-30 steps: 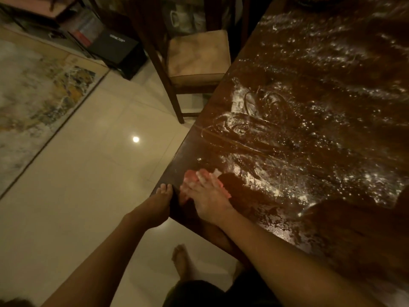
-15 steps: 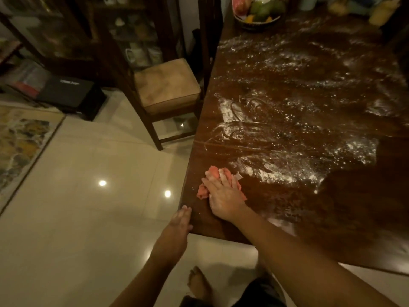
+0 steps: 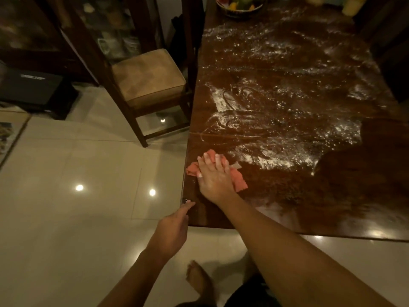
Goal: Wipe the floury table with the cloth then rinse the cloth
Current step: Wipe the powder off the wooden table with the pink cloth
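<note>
While the head view looks down along the dark wooden table (image 3: 276, 209), the right hand (image 3: 213, 177) lies flat on the pink cloth (image 3: 240, 181), fingers spread and extended, palm pressing the fabric against the tabletop rather than clutching it. That cloth sits close to the table's near left corner, just inside the left edge, with crumpled ends showing on both sides of the hand and beyond the fingertips. Flour (image 3: 276, 138) covers the tabletop farther in from the cloth, streaked and smeared in white swirls; the thickest patch begins just beyond the cloth, and lighter speckles reach toward the table's far end. Tabletop nearer the viewer than the cloth looks dark and mostly free of white. The left hand (image 3: 171, 232) is loosely open and holds nothing, its fingertips touching the table's left edge near the corner, just short of the cloth. A fruit bowl (image 3: 240, 6) stands at the table's far end. A chair (image 3: 148, 78) with a tan cushion stands just beside the table's left edge, on the pale tiled floor (image 3: 77, 218). One bare foot (image 3: 198, 279) shows on the tiles below the table's near edge.
</note>
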